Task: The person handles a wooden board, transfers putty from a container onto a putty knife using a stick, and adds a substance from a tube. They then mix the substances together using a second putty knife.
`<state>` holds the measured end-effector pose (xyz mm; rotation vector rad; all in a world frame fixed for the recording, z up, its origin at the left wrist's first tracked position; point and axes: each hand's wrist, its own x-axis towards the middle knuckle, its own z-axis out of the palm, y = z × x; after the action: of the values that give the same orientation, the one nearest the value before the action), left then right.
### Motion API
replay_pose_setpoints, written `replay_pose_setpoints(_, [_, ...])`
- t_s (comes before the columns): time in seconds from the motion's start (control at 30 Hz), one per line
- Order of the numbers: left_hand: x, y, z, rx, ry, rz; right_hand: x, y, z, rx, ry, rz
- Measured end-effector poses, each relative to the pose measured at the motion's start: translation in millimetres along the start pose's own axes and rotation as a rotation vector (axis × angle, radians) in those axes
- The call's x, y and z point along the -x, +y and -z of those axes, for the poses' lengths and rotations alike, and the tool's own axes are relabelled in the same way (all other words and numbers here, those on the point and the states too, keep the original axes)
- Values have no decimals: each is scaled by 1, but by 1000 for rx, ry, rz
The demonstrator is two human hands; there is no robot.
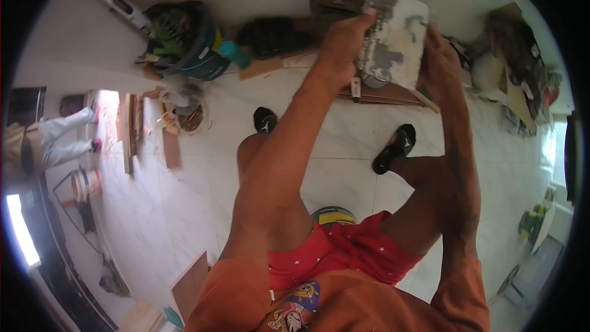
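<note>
A flat rectangular slab (pixel 396 40) with rounded corners and a patchy grey and white face is held up in front of me. My left hand (pixel 347 43) grips its left edge, the thumb showing near the upper left corner. On the opposite edge my right hand (pixel 441 58) is closed around the side, with its fingers partly hidden behind the slab. Just below it, a small white, red and dark item (pixel 356 89) stands near brown boards (pixel 387 94) on the floor.
A dark bucket (pixel 212 61) full of items stands to the left, with a spirit level (pixel 117 3) leaning there. Wooden planks (pixel 128 132) and another person (pixel 52 141) are at far left. Bags (pixel 335 1) line the wall. A cluttered pile (pixel 510 55) lies right.
</note>
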<state>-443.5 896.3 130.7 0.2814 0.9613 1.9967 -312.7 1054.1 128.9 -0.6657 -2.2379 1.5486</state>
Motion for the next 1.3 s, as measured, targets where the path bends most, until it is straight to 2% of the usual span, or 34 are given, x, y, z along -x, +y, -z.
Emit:
replay_pose_setpoints(0.03, [-1, 0, -3, -9, 48, -4, 5, -17, -15, -628, 55, -111])
replay_pose_setpoints(0.13, [-6, -7, -1, -15, 101, -18, 7, -18, -8, -741, -33, -146])
replay_pose_setpoints(0.23, [-8, -5, 5, -87, 128, -45, 6, -15, -3, -760, -81, -182])
replay_pose_setpoints(0.27, [-8, -3, 7, -79, 130, -53, 6, -5, 3, -760, -150, -132])
replay_pose_setpoints(0.4, [-5, 13, 19, -76, 231, -137, 12, 35, 21, -524, -158, -409])
replay_pose_setpoints(0.5, [-12, 25, 31, -48, 313, -151, 35, 84, 15, -526, -201, -665])
replay_pose_setpoints(0.6, [-13, 36, 31, -59, 333, -190, 60, 138, -7, -511, -152, -865])
replay_pose_setpoints(0.7, [-12, 40, 27, -11, 297, -184, 60, 202, -19, -736, 145, -888])
replay_pose_setpoints(0.8, [-21, 37, 35, -12, 286, -196, 48, 253, -19, -1109, 313, -693])
replay_pose_setpoints(0.9, [-16, 35, 30, -65, 323, -182, 29, 267, -17, -1121, 537, -676])
replay_pose_setpoints(1.0, [-20, 36, 35, -81, 318, -169, 15, 286, -7, -1195, 392, -544])
replay_pose_setpoints(1.1, [-14, 43, 28, -20, 286, -109, -5, 280, 7, -1003, 259, -555])
replay_pose_setpoints(1.23, [-25, 38, 45, -43, 229, -163, -42, 224, 22, -467, 212, -503])
replay_pose_setpoints(1.3, [-26, 35, 46, -58, 251, -184, -42, 165, 19, -228, 147, -421])
